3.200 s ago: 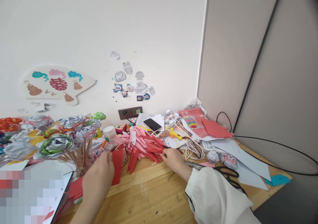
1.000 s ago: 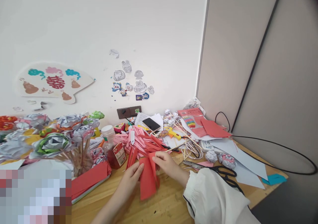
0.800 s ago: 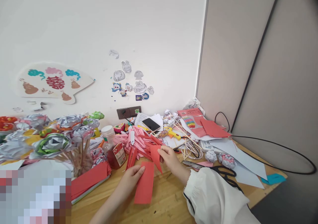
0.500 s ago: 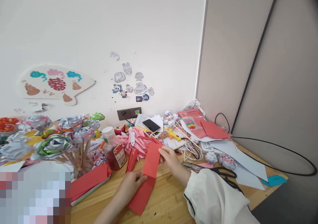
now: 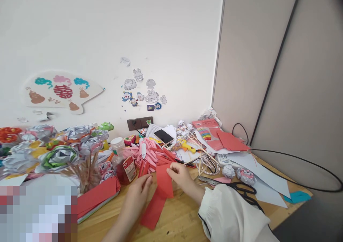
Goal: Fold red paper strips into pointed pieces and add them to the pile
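- While pinching the upper red paper (image 5: 164, 181) in the right hand (image 5: 180, 176) with closed fingers, grip lightly to avoid creases.
- Work over the near worktop (image 5: 184, 215), overlapping the lower red paper (image 5: 153, 213).
- With left hand (image 5: 138, 192) half-curled, apparently empty, just left, steady the free edge.

I see a smartphone (image 5: 163, 136) lying near a yellow glue gun (image 5: 189, 147), and cartoon stickers (image 5: 152, 96) on the white wall (image 5: 160, 27) facing me.

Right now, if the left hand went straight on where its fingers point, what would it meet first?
Probably the red sheet held by the right hand, though the depth is unclear.
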The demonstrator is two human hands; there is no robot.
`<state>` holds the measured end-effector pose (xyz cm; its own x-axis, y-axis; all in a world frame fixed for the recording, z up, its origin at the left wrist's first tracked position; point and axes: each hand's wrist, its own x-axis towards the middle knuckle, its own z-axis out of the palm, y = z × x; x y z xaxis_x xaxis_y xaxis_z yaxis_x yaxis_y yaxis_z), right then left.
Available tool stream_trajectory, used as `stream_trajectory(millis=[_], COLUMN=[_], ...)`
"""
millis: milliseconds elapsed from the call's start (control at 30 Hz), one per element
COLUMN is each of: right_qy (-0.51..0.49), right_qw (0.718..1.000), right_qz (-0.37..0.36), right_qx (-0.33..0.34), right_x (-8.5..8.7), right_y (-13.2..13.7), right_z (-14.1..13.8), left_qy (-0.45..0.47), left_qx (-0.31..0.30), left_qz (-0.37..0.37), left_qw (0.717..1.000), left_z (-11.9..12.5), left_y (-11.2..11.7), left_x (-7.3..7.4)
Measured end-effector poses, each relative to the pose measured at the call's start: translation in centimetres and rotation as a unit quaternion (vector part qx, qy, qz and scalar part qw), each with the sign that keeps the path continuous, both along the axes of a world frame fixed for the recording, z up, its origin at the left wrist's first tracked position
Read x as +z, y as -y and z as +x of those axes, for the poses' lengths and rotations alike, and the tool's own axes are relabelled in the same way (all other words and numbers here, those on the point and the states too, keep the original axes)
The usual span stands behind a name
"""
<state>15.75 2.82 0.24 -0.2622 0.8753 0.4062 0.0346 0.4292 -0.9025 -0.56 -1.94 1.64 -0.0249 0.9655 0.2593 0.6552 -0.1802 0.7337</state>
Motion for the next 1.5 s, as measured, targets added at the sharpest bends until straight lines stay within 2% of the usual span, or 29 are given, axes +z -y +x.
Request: stream_trajectory(millis=[100,233,300,367,500,700,767,867,967,1233,1500], right_qy=[0.066,0.138,0.145,0.136,0.081,0.008,0.010,0.020,0.004,-0.016,-0.095], right_qw=[0.996,0.979,0.978,0.982,0.992,0.992,0.993,0.997,1.000,0.999,0.984], right_qz=[0.049,0.107,0.125,0.127,0.079,0.027,0.029,0.033,0.007,-0.043,-0.135], right_qx=[-0.035,-0.103,-0.089,-0.043,0.048,0.121,0.116,0.064,0.024,0.025,0.074], right_x=[-0.2,-0.2,0.0,0.3,0.6,0.8,0.8,0.6,0.2,-0.1,0.0], right_y=[0.5,1.0,1.3,1.5,1.9,1.8,1.7,1.4,1.2,1.2,1.8], right_z=[-0.5,-0.7,-0.6,-0.6,-0.7,-0.7,-0.6,-0.7,-0.9,-1.2,-1.4], left_qy=[0.093,0.137,0.161,0.197,0.250,0.266,0.269,0.276,0.293,0.321,0.338], left_qx=[-0.042,-0.031,-0.054,-0.093,-0.159,-0.191,-0.193,-0.193,-0.196,-0.202,-0.205], left_qz=[-0.019,-0.020,-0.031,-0.048,-0.082,-0.100,-0.102,-0.124,-0.146,-0.178,-0.185], left_qw=[0.995,0.990,0.985,0.975,0.952,0.939,0.938,0.933,0.924,0.908,0.900], left_z=[0.7,1.3,1.6,1.9,2.2,2.1,2.1,2.1,2.2,2.1,2.0], left_y=[0.0,0.1,0.2,0.3,0.4,0.3,0.4,0.6,0.7,0.4,0.4], left_x=[-0.1,-0.8,-1.0,-1.0,-0.6,-0.4,-0.4,-0.3,0.0,-0.1,-0.6])
